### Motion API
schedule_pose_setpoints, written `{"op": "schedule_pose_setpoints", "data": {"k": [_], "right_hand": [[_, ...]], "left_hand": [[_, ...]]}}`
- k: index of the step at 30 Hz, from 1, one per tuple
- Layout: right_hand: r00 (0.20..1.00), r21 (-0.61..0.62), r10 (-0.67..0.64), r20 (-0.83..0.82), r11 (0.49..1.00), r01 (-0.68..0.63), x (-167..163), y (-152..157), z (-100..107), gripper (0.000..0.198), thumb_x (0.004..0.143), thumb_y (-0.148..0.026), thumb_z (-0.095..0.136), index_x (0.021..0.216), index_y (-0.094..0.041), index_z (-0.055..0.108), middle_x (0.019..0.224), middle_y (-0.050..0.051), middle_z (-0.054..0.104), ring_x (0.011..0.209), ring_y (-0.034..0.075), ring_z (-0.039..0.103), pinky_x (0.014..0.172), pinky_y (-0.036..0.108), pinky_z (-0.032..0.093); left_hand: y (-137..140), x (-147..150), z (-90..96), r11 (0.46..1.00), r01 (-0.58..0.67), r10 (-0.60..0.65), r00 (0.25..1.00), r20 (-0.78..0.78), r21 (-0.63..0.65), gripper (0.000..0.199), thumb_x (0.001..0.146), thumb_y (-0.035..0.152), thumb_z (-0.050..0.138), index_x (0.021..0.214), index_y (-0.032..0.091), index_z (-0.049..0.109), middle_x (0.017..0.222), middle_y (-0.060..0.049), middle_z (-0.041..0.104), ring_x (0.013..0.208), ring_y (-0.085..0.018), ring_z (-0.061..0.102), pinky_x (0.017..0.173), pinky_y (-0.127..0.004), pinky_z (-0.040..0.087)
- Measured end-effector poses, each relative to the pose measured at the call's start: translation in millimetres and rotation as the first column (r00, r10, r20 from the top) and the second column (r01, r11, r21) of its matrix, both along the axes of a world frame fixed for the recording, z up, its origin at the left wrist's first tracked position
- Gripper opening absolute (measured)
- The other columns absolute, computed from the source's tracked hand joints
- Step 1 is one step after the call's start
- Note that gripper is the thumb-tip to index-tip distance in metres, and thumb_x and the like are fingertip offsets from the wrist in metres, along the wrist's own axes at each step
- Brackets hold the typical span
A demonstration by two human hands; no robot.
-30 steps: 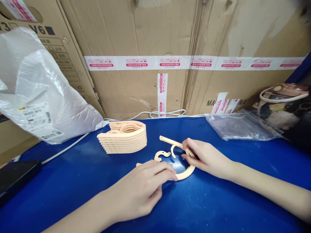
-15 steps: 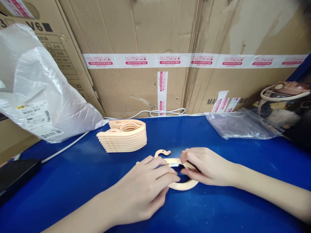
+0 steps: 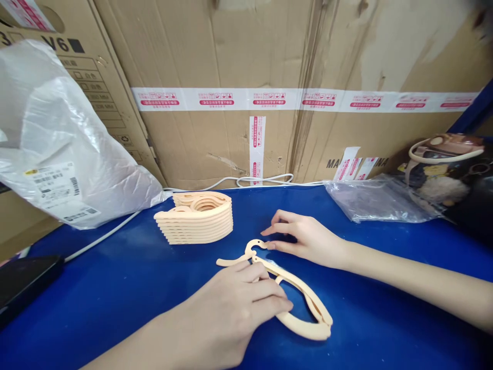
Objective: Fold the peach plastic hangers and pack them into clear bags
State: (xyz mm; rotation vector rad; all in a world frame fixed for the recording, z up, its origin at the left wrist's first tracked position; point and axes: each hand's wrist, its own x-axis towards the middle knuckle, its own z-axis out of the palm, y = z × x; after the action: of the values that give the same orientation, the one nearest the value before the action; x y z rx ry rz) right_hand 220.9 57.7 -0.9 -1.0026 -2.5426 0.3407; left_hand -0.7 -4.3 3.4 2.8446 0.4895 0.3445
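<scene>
A peach-coloured folding hanger (image 3: 304,328) lies on the blue table, its hook pointing away from me and one arm spread out to the right. My left hand (image 3: 234,313) covers its middle and left part, with the fingers curled over it; the thumb is hidden. My right hand (image 3: 308,239) hovers by the hook with fingers apart, the thumb at or very near the hook's tip. Beyond my left hand sits a neat stack of similar folded hangers (image 3: 196,226), apart from both hands.
Large cardboard boxes (image 3: 215,149) wall off the back. A white plastic parcel bag (image 3: 77,154) leans at left above a dark device (image 3: 31,282) with a white cable (image 3: 102,236). At back right lie a clear plastic bag (image 3: 370,198) and a bottle with a handle (image 3: 442,154).
My right hand has let go of the hanger's right arm and moved up to the hook. That arm has swung towards me at lower right. My left hand stays on the hanger.
</scene>
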Motion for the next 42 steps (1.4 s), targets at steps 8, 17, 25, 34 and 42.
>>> {"op": "schedule_pose_setpoints", "data": {"k": [8, 17, 25, 34, 42], "right_hand": [[0.993, 0.001, -0.064, -0.096, 0.998, 0.065, 6, 9, -9, 0.018, 0.092, -0.033, 0.053, 0.085, -0.019, 0.061, 0.087, 0.002, 0.061, 0.080, 0.016, 0.058, 0.072, 0.028, 0.045], [0.881, -0.103, -0.359, -0.309, 0.933, 0.345, 57, -3, 16, 0.028, 0.090, -0.048, 0.052, 0.082, -0.021, 0.057, 0.079, 0.002, 0.061, 0.074, 0.019, 0.055, 0.066, 0.032, 0.041], [0.704, -0.396, -0.417, -0.575, 0.895, 0.206, 50, -13, 27, 0.024, 0.089, -0.046, 0.055, 0.084, -0.022, 0.057, 0.082, 0.002, 0.065, 0.078, 0.016, 0.060, 0.074, 0.029, 0.047], [0.982, -0.290, -0.188, -0.024, 0.941, 0.173, 35, -25, 10, 0.030, 0.089, -0.048, 0.056, 0.104, -0.022, 0.053, 0.058, -0.007, 0.049, 0.052, 0.011, 0.046, 0.050, 0.023, 0.032], [0.995, -0.317, -0.037, 0.093, 0.946, 0.065, 34, -31, 9, 0.019, 0.084, -0.036, 0.064, 0.080, -0.020, 0.056, 0.058, -0.007, 0.051, 0.052, 0.009, 0.045, 0.050, 0.021, 0.030]], "left_hand": [[9, -4, -2.5, 0.993, -0.015, 0.023, 0.997, 0.068, -0.113, 0.033, 0.084, -0.005, 0.042, 0.094, 0.020, 0.062, 0.115, 0.002, 0.064, 0.101, -0.013, 0.056, 0.089, -0.024, 0.042], [3, 7, 11.4, 0.944, -0.313, 0.313, 0.950, -0.015, -0.103, 0.014, 0.093, 0.015, 0.044, 0.099, 0.019, 0.056, 0.097, -0.002, 0.060, 0.087, -0.018, 0.059, 0.074, -0.031, 0.048], [-2, 23, 12.0, 0.841, -0.535, 0.536, 0.811, -0.235, 0.073, 0.023, 0.084, 0.030, 0.062, 0.101, 0.018, 0.054, 0.092, -0.004, 0.060, 0.086, -0.028, 0.061, 0.058, -0.035, 0.048], [31, 28, 7.3, 0.848, -0.346, 0.462, 0.854, -0.240, 0.401, 0.009, 0.085, 0.006, 0.056, 0.091, 0.014, 0.057, 0.083, -0.005, 0.062, 0.080, -0.023, 0.060, 0.053, -0.027, 0.044], [43, 27, -4.6, 0.758, -0.256, 0.398, 0.910, -0.115, 0.600, 0.016, 0.092, 0.006, 0.046, 0.091, 0.012, 0.061, 0.073, -0.006, 0.061, 0.076, -0.020, 0.057, 0.047, -0.023, 0.036]]}}
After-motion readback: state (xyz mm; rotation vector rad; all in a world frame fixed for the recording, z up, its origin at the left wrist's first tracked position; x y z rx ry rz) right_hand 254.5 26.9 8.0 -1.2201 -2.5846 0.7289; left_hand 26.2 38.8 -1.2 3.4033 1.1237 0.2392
